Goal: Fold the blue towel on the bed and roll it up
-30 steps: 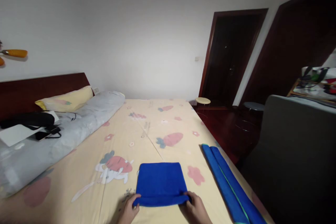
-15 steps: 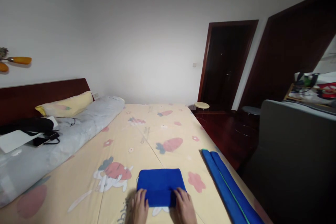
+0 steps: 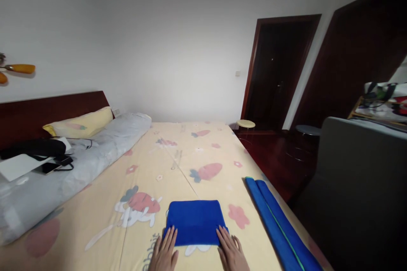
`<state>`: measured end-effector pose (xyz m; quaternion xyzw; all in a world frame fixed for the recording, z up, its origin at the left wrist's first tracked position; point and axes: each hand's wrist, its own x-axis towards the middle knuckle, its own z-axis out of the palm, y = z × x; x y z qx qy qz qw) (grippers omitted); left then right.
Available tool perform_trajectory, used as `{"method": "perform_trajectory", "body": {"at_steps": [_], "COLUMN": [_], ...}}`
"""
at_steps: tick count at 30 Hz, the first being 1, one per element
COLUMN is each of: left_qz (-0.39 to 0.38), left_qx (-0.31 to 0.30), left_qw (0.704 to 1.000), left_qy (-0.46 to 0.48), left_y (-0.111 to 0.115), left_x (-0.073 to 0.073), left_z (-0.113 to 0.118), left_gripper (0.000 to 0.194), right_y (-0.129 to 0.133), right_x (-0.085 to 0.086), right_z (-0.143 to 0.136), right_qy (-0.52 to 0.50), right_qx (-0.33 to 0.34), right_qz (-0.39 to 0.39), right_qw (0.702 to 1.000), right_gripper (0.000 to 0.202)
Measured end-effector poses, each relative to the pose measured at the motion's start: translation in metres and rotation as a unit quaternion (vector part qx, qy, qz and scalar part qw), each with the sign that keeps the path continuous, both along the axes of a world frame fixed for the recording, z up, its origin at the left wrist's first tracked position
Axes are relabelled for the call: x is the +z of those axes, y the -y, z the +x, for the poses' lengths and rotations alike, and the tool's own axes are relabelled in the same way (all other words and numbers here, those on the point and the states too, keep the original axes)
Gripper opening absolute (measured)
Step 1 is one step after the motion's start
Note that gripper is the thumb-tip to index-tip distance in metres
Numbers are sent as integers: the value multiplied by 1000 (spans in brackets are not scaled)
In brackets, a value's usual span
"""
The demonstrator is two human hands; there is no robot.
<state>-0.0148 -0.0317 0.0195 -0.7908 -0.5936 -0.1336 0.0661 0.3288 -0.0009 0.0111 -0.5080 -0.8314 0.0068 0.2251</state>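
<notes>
A folded blue towel (image 3: 194, 221) lies flat on the yellow bed sheet (image 3: 178, 165) printed with carrots and rabbits. My left hand (image 3: 165, 252) rests palm down at the towel's near left corner, fingers spread and touching its edge. My right hand (image 3: 231, 253) lies flat at the near right corner, fingertips on the towel. Neither hand grips anything. Both wrists run off the bottom of the view.
A long rolled blue cloth (image 3: 276, 224) lies along the bed's right edge. A grey rolled quilt (image 3: 73, 169), a yellow pillow (image 3: 79, 122), a black bag (image 3: 32, 147) and a phone (image 3: 47, 167) sit at the left. A grey sofa (image 3: 359, 186) and stools (image 3: 245, 124) stand right.
The towel was folded once more, from a larger square to a shorter rectangle. My hands pressed on top of it, then slid back to its near corners.
</notes>
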Motion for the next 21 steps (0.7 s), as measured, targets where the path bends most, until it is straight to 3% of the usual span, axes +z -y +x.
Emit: {"method": "perform_trajectory", "body": {"at_steps": [5, 10, 16, 21], "left_qz": [-14, -11, 2, 13], "left_qx": [21, 41, -49, -92], "left_qw": [1000, 999, 999, 994], "left_qy": [-1, -12, 7, 54], "left_y": [-1, -17, -15, 9], "left_x": [4, 18, 26, 17], "left_z": [-8, -9, -33, -45], "left_gripper": [69, 70, 64, 60], "right_y": [-5, -18, -10, 12], "right_x": [4, 36, 82, 82], "right_z": [6, -4, 2, 11], "right_qy": [-17, -41, -88, -133], "right_qx": [-7, -32, -9, 5], "right_qz": [-48, -115, -176, -191], "right_qw": [999, 992, 980, 973], "right_gripper": [56, 53, 55, 49]}}
